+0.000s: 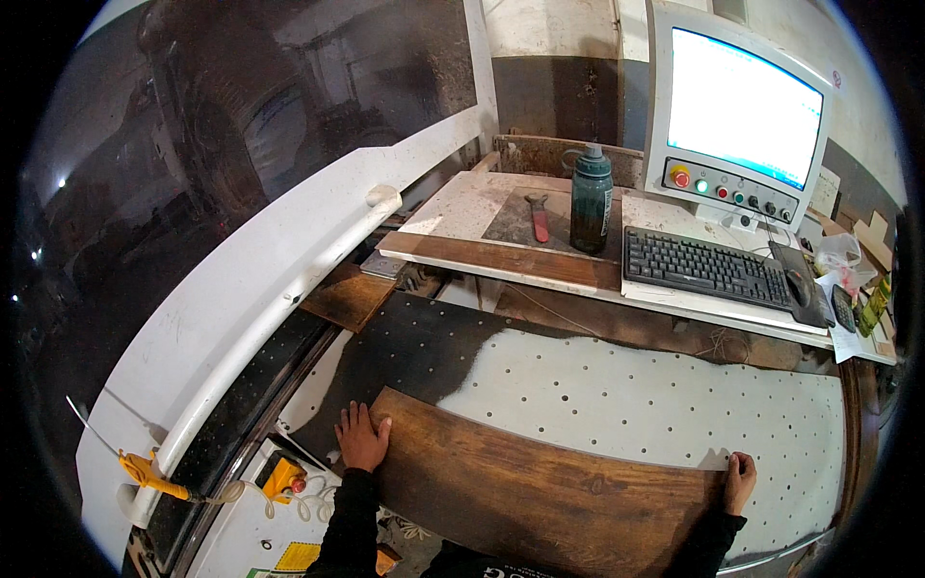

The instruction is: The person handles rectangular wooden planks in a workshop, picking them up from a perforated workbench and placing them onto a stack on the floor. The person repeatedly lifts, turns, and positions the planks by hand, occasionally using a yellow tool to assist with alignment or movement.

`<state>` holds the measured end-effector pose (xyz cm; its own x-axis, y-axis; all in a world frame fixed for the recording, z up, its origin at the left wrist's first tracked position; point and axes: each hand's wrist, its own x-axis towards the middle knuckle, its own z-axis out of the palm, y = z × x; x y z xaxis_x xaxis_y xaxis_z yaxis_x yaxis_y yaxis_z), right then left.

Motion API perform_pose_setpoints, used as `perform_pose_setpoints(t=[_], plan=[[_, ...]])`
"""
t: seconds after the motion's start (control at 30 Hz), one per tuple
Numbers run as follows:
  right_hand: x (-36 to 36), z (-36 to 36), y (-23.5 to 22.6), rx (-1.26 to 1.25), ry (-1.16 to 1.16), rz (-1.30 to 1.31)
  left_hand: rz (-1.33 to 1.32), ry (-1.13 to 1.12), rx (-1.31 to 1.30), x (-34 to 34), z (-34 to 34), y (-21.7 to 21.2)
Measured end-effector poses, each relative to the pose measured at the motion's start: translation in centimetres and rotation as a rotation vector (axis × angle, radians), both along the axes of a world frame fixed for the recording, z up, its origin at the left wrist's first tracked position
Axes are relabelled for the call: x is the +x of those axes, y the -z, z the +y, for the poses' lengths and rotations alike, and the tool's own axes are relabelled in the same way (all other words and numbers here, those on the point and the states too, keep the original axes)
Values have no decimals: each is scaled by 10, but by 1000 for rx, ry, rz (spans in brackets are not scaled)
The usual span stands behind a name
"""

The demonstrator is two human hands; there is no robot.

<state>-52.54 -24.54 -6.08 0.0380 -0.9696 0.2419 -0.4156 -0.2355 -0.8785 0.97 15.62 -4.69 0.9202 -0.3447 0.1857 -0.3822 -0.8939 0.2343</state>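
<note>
A brown wood-grain board (540,491) lies in front of me, over the near part of a perforated table (617,395) that is partly white and partly black. My left hand (363,438) is at the board's left end, fingers stretched out and spread, with the thumb along the board's edge. At the opposite end, my right hand (740,482) has its fingers curled at the board's right edge and appears to grip it. The underside of that grip is hidden.
Beyond the table stands a desk with a dark bottle (591,202), a red-handled tool (539,220), a keyboard (708,268), a mouse (799,287) and a monitor (747,106) with buttons. A white rail (270,332) runs along the left, near a yellow control box (282,476) with a coiled cord.
</note>
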Motion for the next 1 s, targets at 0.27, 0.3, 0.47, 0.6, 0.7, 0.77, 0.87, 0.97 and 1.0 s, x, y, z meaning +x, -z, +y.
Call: perform_pose_setpoints(t=[0.27,0.3,0.47,0.6,0.7,0.77,0.87,0.97,1.0], plan=[[4,4,-5,-7,17,14,-18,9,-6,2,1,4],[5,5,-7,-4,22,14,-18,10,-12,2,1,4],[3,3,-4,-10,21,19,-18,14,-11,1,1,2],[0,0,0,-28,19,34,-11,15,-8,1,1,2],[-3,-3,6,-1,2,-22,-8,13,-7,1,0,2],[-2,-2,4,-5,6,-5,-6,12,-10,1,1,2],[0,0,0,-10,11,18,-11,13,-7,1,1,1],[0,1,0,-3,26,29,-10,19,3,2,2,4],[0,1,1,1,32,31,-7,16,1,2,1,4]])
